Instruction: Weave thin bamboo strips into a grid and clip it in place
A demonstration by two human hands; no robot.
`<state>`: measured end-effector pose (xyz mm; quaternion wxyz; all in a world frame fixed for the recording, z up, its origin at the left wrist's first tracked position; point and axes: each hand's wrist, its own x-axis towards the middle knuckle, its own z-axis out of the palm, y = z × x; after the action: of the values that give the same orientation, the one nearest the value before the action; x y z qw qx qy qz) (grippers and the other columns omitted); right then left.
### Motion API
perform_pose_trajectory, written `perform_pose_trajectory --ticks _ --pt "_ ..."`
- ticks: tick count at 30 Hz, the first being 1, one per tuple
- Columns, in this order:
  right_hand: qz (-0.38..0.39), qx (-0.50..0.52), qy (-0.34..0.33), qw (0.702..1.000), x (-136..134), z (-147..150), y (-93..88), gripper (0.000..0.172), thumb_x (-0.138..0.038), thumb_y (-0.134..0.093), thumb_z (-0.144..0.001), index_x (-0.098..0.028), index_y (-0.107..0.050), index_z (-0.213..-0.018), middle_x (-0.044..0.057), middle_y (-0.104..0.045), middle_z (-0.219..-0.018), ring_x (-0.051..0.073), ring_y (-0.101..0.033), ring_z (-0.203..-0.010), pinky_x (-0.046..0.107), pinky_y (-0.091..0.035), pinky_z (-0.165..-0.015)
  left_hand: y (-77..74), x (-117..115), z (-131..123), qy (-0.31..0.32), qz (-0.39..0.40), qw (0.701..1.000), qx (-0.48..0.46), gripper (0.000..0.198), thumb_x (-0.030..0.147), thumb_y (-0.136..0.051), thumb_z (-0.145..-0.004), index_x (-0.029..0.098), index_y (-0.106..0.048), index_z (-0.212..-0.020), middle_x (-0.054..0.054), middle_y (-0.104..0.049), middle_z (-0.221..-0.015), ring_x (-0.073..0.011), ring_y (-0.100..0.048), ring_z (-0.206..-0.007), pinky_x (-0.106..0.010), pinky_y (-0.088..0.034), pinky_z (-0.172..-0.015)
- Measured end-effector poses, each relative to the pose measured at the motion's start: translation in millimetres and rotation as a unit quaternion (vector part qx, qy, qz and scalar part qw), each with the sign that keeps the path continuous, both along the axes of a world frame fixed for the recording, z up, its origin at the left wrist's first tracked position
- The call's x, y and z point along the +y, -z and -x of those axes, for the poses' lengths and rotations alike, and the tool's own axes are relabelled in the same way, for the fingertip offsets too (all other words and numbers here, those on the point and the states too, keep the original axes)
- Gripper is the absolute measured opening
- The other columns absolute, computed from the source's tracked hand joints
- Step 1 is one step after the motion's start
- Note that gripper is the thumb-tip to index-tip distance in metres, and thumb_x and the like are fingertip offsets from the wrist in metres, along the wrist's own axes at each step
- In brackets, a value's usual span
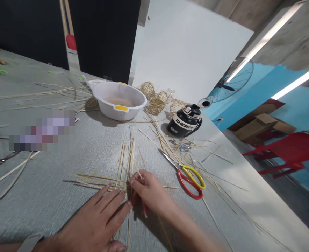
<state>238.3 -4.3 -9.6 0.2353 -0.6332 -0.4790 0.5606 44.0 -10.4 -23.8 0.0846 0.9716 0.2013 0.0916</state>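
Thin bamboo strips [123, 157] lie crossed on the grey table, some running away from me and others running sideways. My left hand [99, 217] rests flat over the crossing with its fingers stretched out, pressing on the strips. Beside it, my right hand [149, 190] is closed, thumb and forefinger pinching a thin bamboo strip [135, 161] at the right edge of the crossing. The lower fingers of the right hand are partly hidden. Right of that hand lie scissors [179, 166] with one yellow and one red handle, blades slightly apart.
A white basin [109, 111] of brownish water stands at the back, beside several woven balls [156, 105]. A black bottle [184, 120] stands right of them, near small clips [183, 145]. Loose strips [214, 182] cover the right side. A blurred patch [43, 131] hides something at left.
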Motion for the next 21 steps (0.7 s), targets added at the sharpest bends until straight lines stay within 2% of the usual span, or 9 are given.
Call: perform_pose_trajectory --ticks 4,6,9,11,14,17,21 --pt "0.001 -0.007 0.003 1.000 1.0 1.2 1.0 0.010 -0.029 -0.047 -0.091 -0.022 -0.044 -0.086 -0.006 -0.055 -0.051 0.008 -0.042 -0.027 0.016 -0.032 -0.024 16.3 -1.3 5.0 -0.004 -0.053 0.998 -0.038 0.056 0.057 -0.048 -0.088 0.021 -0.054 -0.132 -0.013 -0.063 -0.127 -0.0293 -0.058 -0.115 -0.044 -0.044 -0.099" --pt "0.010 -0.005 0.003 1.000 2.1 -0.9 -4.2 0.010 -0.030 -0.050 -0.091 -0.022 -0.044 -0.089 -0.007 -0.055 -0.052 0.008 -0.043 -0.029 0.017 -0.034 -0.025 20.2 -1.9 6.5 -0.003 -0.079 0.996 -0.050 0.053 0.055 -0.048 -0.090 0.021 -0.054 -0.131 -0.011 -0.063 -0.127 -0.0277 -0.058 -0.115 -0.043 -0.042 -0.101" --pt "-0.008 -0.020 0.021 1.000 3.1 -9.9 -23.0 0.016 -0.037 -0.051 -0.091 -0.021 -0.047 -0.090 -0.005 -0.057 -0.058 0.006 -0.042 -0.032 0.016 -0.035 -0.028 15.6 -2.0 7.5 -0.002 -0.093 0.994 -0.052 0.049 0.051 -0.049 -0.090 0.023 -0.054 -0.130 -0.007 -0.061 -0.131 -0.0255 -0.055 -0.119 -0.040 -0.040 -0.104" --pt "-0.053 -0.026 0.036 0.998 2.1 -18.5 -39.1 0.025 -0.045 -0.045 -0.094 -0.021 -0.050 -0.090 -0.003 -0.058 -0.063 0.005 -0.043 -0.034 0.016 -0.035 -0.031 8.5 -1.3 7.4 0.001 -0.083 0.996 -0.042 0.048 0.048 -0.049 -0.092 0.023 -0.052 -0.133 -0.006 -0.056 -0.136 -0.0242 -0.051 -0.124 -0.038 -0.039 -0.104" --pt "-0.125 -0.020 0.041 0.991 -2.4 -28.2 -58.0 0.031 -0.047 -0.037 -0.097 -0.021 -0.053 -0.092 -0.002 -0.059 -0.072 0.005 -0.044 -0.038 0.016 -0.034 -0.035 0.3 0.4 6.3 0.021 -0.082 0.996 -0.024 0.048 0.045 -0.049 -0.092 0.020 -0.051 -0.133 -0.007 -0.054 -0.138 -0.0229 -0.050 -0.125 -0.036 -0.041 -0.102" --pt "-0.146 -0.025 0.017 0.989 -7.7 -30.3 -64.6 0.029 -0.043 -0.037 -0.096 -0.021 -0.055 -0.093 -0.002 -0.057 -0.071 0.006 -0.045 -0.040 0.017 -0.035 -0.037 -1.9 1.2 5.3 0.023 -0.103 0.994 -0.022 0.050 0.043 -0.049 -0.092 0.016 -0.049 -0.134 -0.007 -0.054 -0.138 -0.0220 -0.052 -0.124 -0.034 -0.042 -0.101" --pt "-0.133 -0.055 -0.053 0.988 -8.4 -29.3 -60.3 0.024 -0.038 -0.040 -0.097 -0.021 -0.056 -0.092 -0.002 -0.058 -0.068 0.009 -0.051 -0.050 0.019 -0.038 -0.045 -2.1 0.1 5.8 0.014 -0.092 0.995 -0.038 0.051 0.040 -0.051 -0.092 0.015 -0.045 -0.137 -0.006 -0.051 -0.141 -0.0216 -0.049 -0.127 -0.035 -0.041 -0.103"
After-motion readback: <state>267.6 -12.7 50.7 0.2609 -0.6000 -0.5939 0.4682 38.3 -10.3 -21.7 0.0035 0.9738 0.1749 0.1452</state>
